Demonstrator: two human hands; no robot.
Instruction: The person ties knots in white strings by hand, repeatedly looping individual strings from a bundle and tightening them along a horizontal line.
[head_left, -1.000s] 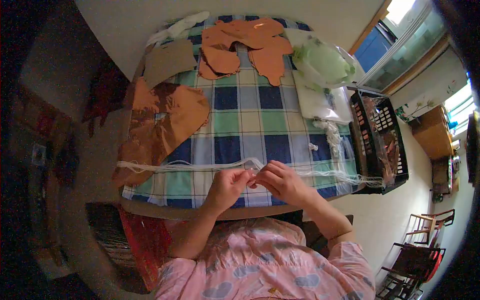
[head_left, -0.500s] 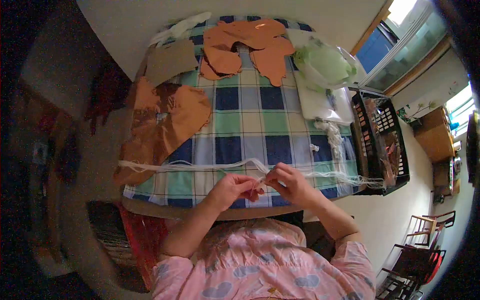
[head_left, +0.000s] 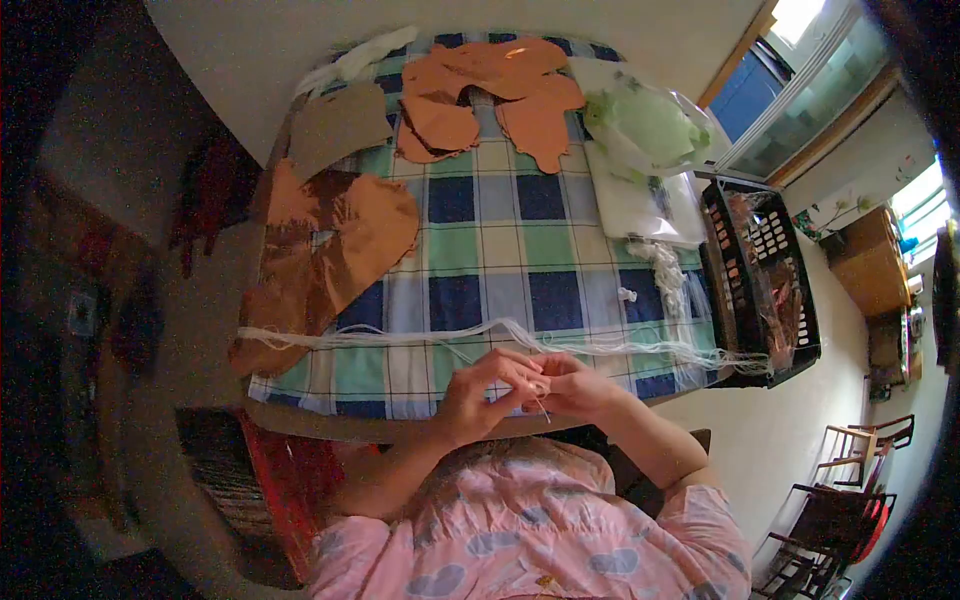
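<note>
My left hand [head_left: 485,392] and my right hand [head_left: 573,385] meet at the near edge of the table, fingers closed and pinched together. Between the fingertips is a thin white string [head_left: 545,405], whose short end hangs down. Just beyond my hands, a long bundle of white strings [head_left: 420,336] lies across the checked cloth from left to right. Small details at the fingertips are too fine to make out.
Orange-brown foil shapes [head_left: 365,225] lie at the left, with another foil piece [head_left: 490,70] at the back. A clear plastic bag with green in it [head_left: 645,130] rests back right. A black basket [head_left: 760,280] stands at the right edge. Checked cloth [head_left: 505,240] covers the table.
Both hands have moved slightly nearer my body and closer together. The left fingers now overlap the right ones, and a string end shows below them.
</note>
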